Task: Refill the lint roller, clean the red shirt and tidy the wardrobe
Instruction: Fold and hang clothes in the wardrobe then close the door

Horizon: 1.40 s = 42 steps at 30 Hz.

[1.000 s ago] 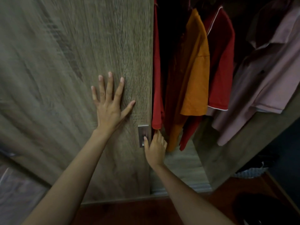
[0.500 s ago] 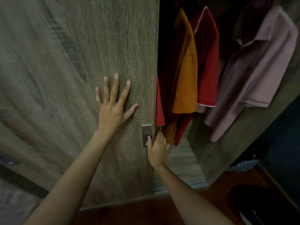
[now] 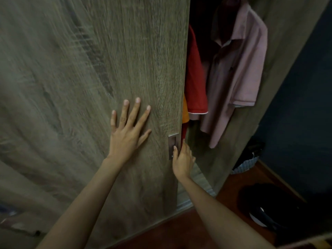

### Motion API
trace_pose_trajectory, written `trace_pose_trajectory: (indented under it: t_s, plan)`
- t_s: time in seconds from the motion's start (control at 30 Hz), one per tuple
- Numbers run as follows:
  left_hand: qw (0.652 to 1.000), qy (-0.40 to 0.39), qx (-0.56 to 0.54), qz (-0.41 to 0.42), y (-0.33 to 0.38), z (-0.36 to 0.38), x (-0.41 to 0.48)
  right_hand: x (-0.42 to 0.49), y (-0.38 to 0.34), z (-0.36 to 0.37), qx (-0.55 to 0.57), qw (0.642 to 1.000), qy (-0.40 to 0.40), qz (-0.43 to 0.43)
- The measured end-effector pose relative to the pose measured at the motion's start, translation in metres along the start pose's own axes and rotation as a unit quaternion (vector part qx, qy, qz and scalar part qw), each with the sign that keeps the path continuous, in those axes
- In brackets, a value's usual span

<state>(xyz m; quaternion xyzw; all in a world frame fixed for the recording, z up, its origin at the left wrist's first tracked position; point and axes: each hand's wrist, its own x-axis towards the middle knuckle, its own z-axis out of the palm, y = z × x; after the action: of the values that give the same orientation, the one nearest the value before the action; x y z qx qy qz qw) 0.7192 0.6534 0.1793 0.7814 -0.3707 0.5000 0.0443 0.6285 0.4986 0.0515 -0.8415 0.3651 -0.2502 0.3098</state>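
As the sliding door [image 3: 89,87] is carried to the right, the left hand [image 3: 126,135] is laid flat on its wood face, all fingers spread and straight, a little left of the door's free edge. The right hand [image 3: 182,159] is held low at that edge, with the thumb set against the metal handle plate [image 3: 173,141] and the fingers reaching up along the edge; whether they are hooked round it cannot be told. Compared with a second ago, the opening has been narrowed. The orange shirt [image 3: 185,112], then shown in full, is now cut to a sliver at the door's edge. The red shirt [image 3: 195,83], the task's garment, is found hanging just inside that edge and is half covered. The pink shirt [image 3: 240,74] is left exposed beside the wardrobe's right wall [image 3: 269,87]. No lint roller is seen. From this it is judged that the cleaning is done, the shirt has been returned, and the wardrobe is being shut as the last tidying step. The red sleeve hem hangs close to the door's edge, so a snag is to be watched for as the gap is closed
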Motion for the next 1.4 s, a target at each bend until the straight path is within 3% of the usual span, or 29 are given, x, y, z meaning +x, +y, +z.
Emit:
trace_pose_trajectory:
  t_s: [0.3,0.93,1.13,1.23,1.4]
  plan:
    - [0.998,-0.018,-0.012,0.055,0.051,0.029,0.008,0.054,0.038,-0.035,0.09,0.99,0.073,0.083]
    - [0.995,-0.033,-0.03,0.094,0.2,0.085,0.097,0.17,0.148,-0.118,0.087,0.976,0.15,0.135]
    - [0.995,-0.032,-0.017,0.094,0.232,0.097,0.115,0.193,0.173,-0.13,0.036,0.955,0.221,0.193]
    - [0.995,-0.03,-0.017,0.095,0.245,0.101,0.122,0.204,0.19,-0.135,0.065,0.959,0.203,0.185]
    - [0.995,-0.029,-0.021,0.094,0.262,0.108,0.132,0.223,0.221,-0.146,0.152,0.971,0.102,0.153]
